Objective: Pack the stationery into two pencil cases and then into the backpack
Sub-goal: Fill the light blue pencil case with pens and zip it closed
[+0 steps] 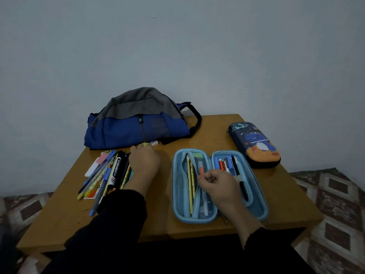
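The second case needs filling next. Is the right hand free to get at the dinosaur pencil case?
Probably yes: bare table lies between the right hand and the dinosaur pencil case, though it seems to pinch something.

views: one, head-worn wide-angle | position: above the near edge of the wooden table (213, 131), close over it | facing: forward and down, wall filling the upper half | nearest: left hand (144, 165) and right hand (217, 184), low centre | farthest: backpack (138, 123) at the table's back edge | overlap: none, single view
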A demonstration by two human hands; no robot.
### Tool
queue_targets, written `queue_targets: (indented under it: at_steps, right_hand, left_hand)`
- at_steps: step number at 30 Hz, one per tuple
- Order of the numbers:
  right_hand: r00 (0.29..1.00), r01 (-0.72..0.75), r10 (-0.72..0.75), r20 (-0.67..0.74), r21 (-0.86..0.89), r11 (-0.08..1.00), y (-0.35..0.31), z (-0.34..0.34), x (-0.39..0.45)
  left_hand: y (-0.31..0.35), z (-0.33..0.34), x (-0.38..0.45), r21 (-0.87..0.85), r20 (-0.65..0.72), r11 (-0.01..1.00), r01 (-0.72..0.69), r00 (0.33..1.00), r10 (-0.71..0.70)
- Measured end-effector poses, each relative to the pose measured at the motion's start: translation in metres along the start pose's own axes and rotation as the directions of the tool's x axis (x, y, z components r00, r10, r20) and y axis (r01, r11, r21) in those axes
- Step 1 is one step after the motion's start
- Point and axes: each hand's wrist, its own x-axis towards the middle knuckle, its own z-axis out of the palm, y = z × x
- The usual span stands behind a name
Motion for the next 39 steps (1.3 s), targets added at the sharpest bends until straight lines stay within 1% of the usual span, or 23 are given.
queue_targets:
  at_steps: [6,9,10,12,14,16,17,19,22,26,31,34,36,39]
  right_hand:
    - [1.000,0.000,0.000,-0.013,-0.012,1.000,-0.001,0.001,0.000]
    - [1.000,-0.006,0.006,-0.011,-0.017,1.000,-0.001,0.001,0.000]
    - [1.000,-0.009,0.009,-0.012,-0.022,1.000,-0.001,0.001,0.000]
    - [1.000,-0.012,0.011,-0.021,-0.024,1.000,-0.001,0.001,0.000]
    - [1.000,-0.012,0.011,-0.023,-0.020,1.000,-0.001,0.001,0.000]
    - [1.000,-0.012,0.012,-0.020,-0.019,1.000,-0.002,0.001,0.000]
    - [1.000,-0.013,0.012,-0.020,-0.019,1.000,-0.003,0.001,0.000]
    - [1.000,-0.014,0.013,-0.021,-0.016,1.000,-0.004,0.000,0.000]
    - [1.000,-0.010,0.010,-0.025,-0.019,1.000,-0.003,0.000,0.000]
    - [0.999,-0.026,0.026,-0.028,-0.006,1.000,-0.002,0.001,0.000]
    - [1.000,-0.019,0.019,-0.023,0.013,1.000,-0.002,0.001,0.001]
    - [1.000,-0.023,0.024,-0.020,0.011,1.000,-0.002,0.000,0.001]
    - [0.999,-0.022,0.022,-0.024,0.003,1.000,-0.003,0.000,0.001]
    - [0.999,-0.031,0.031,-0.014,0.012,0.999,-0.005,-0.001,0.000]
  left_hand:
    - [0.008,-0.001,-0.015,0.105,0.096,0.993,-0.059,0.994,0.049]
    - [0.010,-0.004,-0.020,0.103,0.122,0.990,-0.091,0.989,0.079]
    - [0.011,-0.005,-0.022,0.065,0.136,0.994,-0.084,0.988,0.074]
    - [0.012,-0.006,-0.024,-0.074,0.137,0.995,-0.063,0.988,0.072]
    - [0.015,-0.007,-0.027,-0.248,0.051,0.965,-0.089,0.993,0.105]
    - [0.022,-0.010,-0.034,-0.400,-0.032,0.906,-0.138,0.990,0.137]
    - [0.027,-0.011,-0.038,-0.456,-0.032,0.878,-0.147,0.988,0.149]
    - [0.036,-0.013,-0.047,-0.516,0.015,0.846,-0.135,0.986,0.166]
    - [0.047,-0.008,-0.057,-0.479,0.078,0.869,-0.119,0.981,0.178]
    - [0.055,-0.001,-0.061,-0.453,0.109,0.882,-0.126,0.975,0.195]
    - [0.055,-0.004,-0.063,-0.416,0.134,0.875,-0.248,0.935,0.328]
    - [0.053,-0.005,-0.063,-0.390,0.169,0.879,-0.276,0.916,0.363]
    - [0.052,-0.004,-0.063,-0.375,0.162,0.876,-0.303,0.909,0.384]
    - [0.051,-0.001,-0.063,-0.399,0.117,0.867,-0.299,0.921,0.371]
